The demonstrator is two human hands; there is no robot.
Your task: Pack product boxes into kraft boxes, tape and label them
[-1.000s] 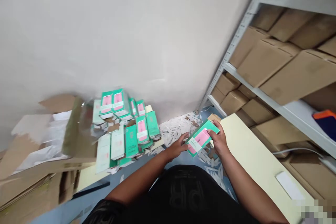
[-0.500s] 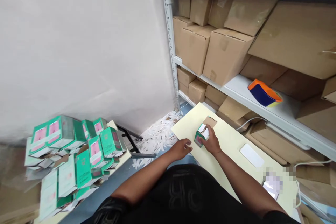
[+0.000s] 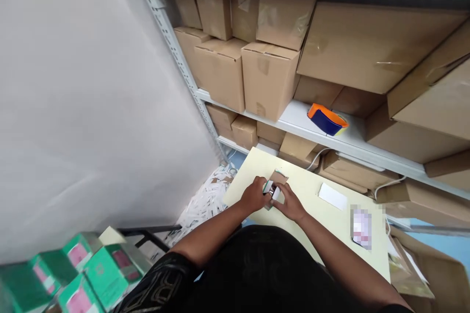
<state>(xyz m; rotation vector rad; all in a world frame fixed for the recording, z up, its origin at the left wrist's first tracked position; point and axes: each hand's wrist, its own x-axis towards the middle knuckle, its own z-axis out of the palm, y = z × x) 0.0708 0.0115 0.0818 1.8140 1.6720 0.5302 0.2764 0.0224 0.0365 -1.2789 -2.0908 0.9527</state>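
Note:
Both my hands are at a small green-and-white carton [image 3: 272, 190] standing at the near edge of the cream table [image 3: 301, 176]. Its top flaps are up, and something dark shows inside, too small to make out. My left hand [image 3: 254, 195] wraps the carton's left side. On the right side, my right hand [image 3: 292, 204] has its fingers and thumb around a white flap. Much of the carton is hidden by my fingers. A brown cardboard flap [image 3: 278, 176] sticks out just behind it.
Several green cartons with pink windows [image 3: 110, 269] are piled at lower left. Shredded paper [image 3: 198, 200] covers the floor beside the table. A white card [image 3: 332, 196] and a blurred-out phone-like item [image 3: 362, 227] lie at right. Shelves hold brown boxes [image 3: 270, 78] and an orange-and-blue band [image 3: 327, 118].
My left hand has come in from beside the carton and taken hold of it. My right hand has shifted to the flap. The view has swung to the right.

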